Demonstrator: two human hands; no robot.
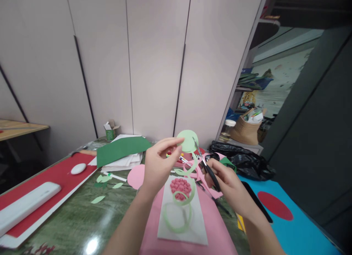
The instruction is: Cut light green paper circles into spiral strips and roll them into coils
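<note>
Between thumb and fingers, my left hand [162, 160] pinches the edge of a light green paper disc [188, 140]. My right hand [224, 177] grips black-handled scissors [210, 172], whose blades reach up to the disc's right edge. From there a curling strip of light green paper [189, 198] hangs down in loops. Beneath the strip lies a white sheet [183, 237] with a cluster of pink rounded pieces [180, 188], on a larger pink sheet [154, 231]. A pink paper circle [136, 176] sits by my left wrist.
Light green paper leaves [98, 199] and a dark green sheet [121, 150] lie left. Further left, a white device [30, 203] and white mouse [78, 168] rest on red board [55, 174]. To the right are a black plastic bag [242, 161] and a blue sheet [299, 225] with a red circle [275, 205].
</note>
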